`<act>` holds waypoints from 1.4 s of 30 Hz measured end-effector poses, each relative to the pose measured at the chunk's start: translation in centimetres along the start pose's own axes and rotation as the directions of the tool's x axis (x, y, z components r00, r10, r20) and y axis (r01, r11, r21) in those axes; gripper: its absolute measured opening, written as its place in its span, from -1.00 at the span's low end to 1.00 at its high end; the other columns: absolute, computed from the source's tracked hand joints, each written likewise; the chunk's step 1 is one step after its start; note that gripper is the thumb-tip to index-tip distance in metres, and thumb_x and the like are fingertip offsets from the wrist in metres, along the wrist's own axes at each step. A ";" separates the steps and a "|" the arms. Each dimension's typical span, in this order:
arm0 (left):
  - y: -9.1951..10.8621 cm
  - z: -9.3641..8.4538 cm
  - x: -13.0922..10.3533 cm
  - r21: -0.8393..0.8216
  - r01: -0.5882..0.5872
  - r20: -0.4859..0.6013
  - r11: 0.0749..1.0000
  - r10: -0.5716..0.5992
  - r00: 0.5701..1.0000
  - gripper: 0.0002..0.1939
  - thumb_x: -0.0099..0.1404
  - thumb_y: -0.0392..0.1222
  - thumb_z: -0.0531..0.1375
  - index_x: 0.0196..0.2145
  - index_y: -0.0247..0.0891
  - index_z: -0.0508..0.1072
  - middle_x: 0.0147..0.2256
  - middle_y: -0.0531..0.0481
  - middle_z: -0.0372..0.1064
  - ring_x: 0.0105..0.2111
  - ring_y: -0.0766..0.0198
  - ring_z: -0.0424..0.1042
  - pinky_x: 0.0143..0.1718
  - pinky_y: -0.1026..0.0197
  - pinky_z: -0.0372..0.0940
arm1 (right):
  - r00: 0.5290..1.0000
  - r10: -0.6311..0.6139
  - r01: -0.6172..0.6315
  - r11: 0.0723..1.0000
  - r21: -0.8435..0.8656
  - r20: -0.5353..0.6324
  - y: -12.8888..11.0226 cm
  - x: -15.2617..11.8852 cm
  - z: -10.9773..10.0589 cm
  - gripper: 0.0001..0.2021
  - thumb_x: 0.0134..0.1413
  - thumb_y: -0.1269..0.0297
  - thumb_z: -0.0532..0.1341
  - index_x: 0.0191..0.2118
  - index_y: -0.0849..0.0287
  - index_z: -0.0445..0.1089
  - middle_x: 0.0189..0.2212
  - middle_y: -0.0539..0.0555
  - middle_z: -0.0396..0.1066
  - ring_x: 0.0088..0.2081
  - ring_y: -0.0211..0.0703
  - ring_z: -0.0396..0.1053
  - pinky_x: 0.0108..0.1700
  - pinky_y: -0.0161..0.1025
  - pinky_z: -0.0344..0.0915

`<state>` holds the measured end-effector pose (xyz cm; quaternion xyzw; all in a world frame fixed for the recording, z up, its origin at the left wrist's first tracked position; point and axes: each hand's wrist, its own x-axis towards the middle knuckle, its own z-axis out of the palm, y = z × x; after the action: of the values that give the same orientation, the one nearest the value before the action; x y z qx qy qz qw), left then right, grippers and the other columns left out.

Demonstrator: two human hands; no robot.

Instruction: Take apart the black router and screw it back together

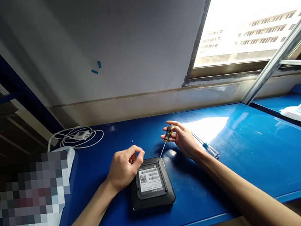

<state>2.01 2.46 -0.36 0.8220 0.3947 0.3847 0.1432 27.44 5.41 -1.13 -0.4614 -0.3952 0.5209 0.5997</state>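
A flat black electronic device (162, 190) with rounded corners lies on the blue table, a white printed label (150, 179) with a QR code and barcodes facing up. My right hand (181, 138) grips the black and yellow handle of a screwdriver (168, 134). The shaft slants down, its tip at the device's far right corner, by a screw hole. At the far left corner, my left hand (126, 167) is closed, thumb and forefinger pinched together; anything between them is hidden. A tiny object, perhaps a screw (132, 141), lies beyond the left hand.
Another screwdriver (211, 150) with a clear blue handle lies past my right forearm. A coiled white cable with an adapter (82, 135) sits at the back left. Along the left edge stands a white appliance (71, 156), partly blurred out. A wall and window (237, 23) border the table's far side.
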 end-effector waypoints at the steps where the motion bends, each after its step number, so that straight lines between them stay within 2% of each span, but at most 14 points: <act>1: 0.0 0.0 0.0 -0.003 -0.016 0.005 1.000 0.016 1.000 -0.73 0.46 -0.12 0.14 -0.37 -0.21 0.53 -0.66 0.22 0.18 -0.66 0.41 0.17 -0.56 0.33 0.06 | 1.000 0.003 -0.003 1.000 0.003 -0.003 0.0 0.1 0.0 -0.69 0.08 0.25 0.25 -0.03 0.08 0.38 -0.24 0.03 0.53 -0.35 -0.13 0.61 -0.18 -0.12 0.54; 7: 0.0 0.1 -0.4 -0.034 -0.143 0.091 0.989 0.145 0.985 -0.76 0.46 -0.18 0.15 -0.33 -0.23 0.57 -0.57 0.16 0.36 -0.61 0.41 0.27 -0.51 0.33 0.12 | 1.000 0.012 -0.011 1.000 0.020 -0.023 0.2 0.3 -0.2 -0.71 0.07 0.28 0.23 -0.04 0.08 0.39 -0.26 0.00 0.53 -0.36 -0.13 0.62 -0.24 -0.18 0.51; 11: 0.1 0.1 -0.5 -0.036 -0.220 0.118 0.975 0.223 0.968 -0.76 0.45 -0.18 0.17 -0.32 -0.26 0.59 -0.58 0.14 0.34 -0.60 0.39 0.26 -0.51 0.30 0.11 | 0.999 0.008 -0.007 1.000 0.024 -0.031 0.1 0.3 -0.2 -0.71 0.07 0.27 0.24 -0.05 0.08 0.39 -0.26 0.00 0.53 -0.37 -0.13 0.62 -0.25 -0.17 0.50; 17: 0.0 0.3 -0.5 -0.027 -0.280 0.138 0.960 0.281 0.950 -0.77 0.44 -0.15 0.19 -0.26 -0.29 0.62 -0.58 0.12 0.37 -0.60 0.37 0.28 -0.48 0.27 0.14 | 1.000 -0.008 0.009 1.000 0.029 -0.030 0.0 0.3 -0.2 -0.69 0.06 0.25 0.25 -0.04 0.08 0.38 -0.25 -0.01 0.52 -0.36 -0.12 0.62 -0.24 -0.16 0.49; 26: 0.2 0.2 -0.7 -0.002 -0.290 0.188 0.957 0.285 0.940 -0.76 0.45 -0.13 0.18 -0.19 -0.27 0.64 -0.56 0.10 0.43 -0.61 0.35 0.32 -0.48 0.26 0.18 | 1.000 -0.030 0.030 1.000 0.004 -0.005 0.0 0.2 -0.2 -0.68 0.04 0.23 0.27 -0.04 0.08 0.38 -0.24 0.01 0.52 -0.38 -0.14 0.61 -0.24 -0.14 0.49; 32: 0.2 0.4 -0.9 0.086 -0.311 0.283 0.946 0.277 0.918 -0.73 0.44 -0.10 0.19 -0.03 -0.19 0.63 -0.35 0.03 0.60 -0.46 0.23 0.50 -0.39 0.19 0.24 | 0.999 -0.053 0.053 0.998 -0.021 -0.005 -0.1 0.1 -0.2 -0.68 0.04 0.22 0.27 -0.04 0.07 0.40 -0.23 0.01 0.53 -0.38 -0.15 0.60 -0.25 -0.13 0.51; 36: 0.5 0.3 -0.7 0.171 -0.335 0.349 0.927 0.261 0.900 -0.71 0.44 -0.10 0.18 0.03 -0.09 0.61 -0.36 0.06 0.58 -0.46 0.22 0.50 -0.41 0.18 0.21 | 0.997 -0.079 0.079 0.996 -0.030 -0.009 -0.2 0.2 -0.5 -0.68 0.06 0.20 0.27 -0.02 0.06 0.41 -0.23 0.01 0.53 -0.38 -0.14 0.60 -0.22 -0.10 0.52; 39: 0.8 0.2 -0.7 0.198 -0.340 0.360 0.919 0.255 0.898 -0.72 0.44 -0.11 0.18 0.03 -0.07 0.61 -0.41 0.08 0.53 -0.49 0.24 0.47 -0.44 0.19 0.18 | 0.994 -0.106 0.105 0.994 -0.037 -0.026 0.0 0.5 -0.9 -0.66 0.07 0.19 0.28 -0.01 0.05 0.41 -0.23 0.00 0.53 -0.36 -0.11 0.61 -0.20 -0.07 0.53; 42: 0.9 0.3 -0.8 0.213 -0.339 0.357 0.916 0.250 0.900 -0.72 0.44 -0.11 0.18 0.03 -0.05 0.61 -0.42 0.09 0.51 -0.50 0.25 0.45 -0.45 0.20 0.17 | 0.989 -0.143 0.141 0.989 -0.049 -0.044 0.3 0.8 -1.2 -0.59 0.10 0.11 0.32 0.07 0.01 0.39 -0.12 0.03 0.54 -0.24 -0.06 0.62 -0.09 -0.01 0.53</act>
<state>2.38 1.32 -0.50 0.9360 0.2844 0.2051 0.0320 28.60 6.09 -1.71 -0.4579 -0.4244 0.4565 0.6339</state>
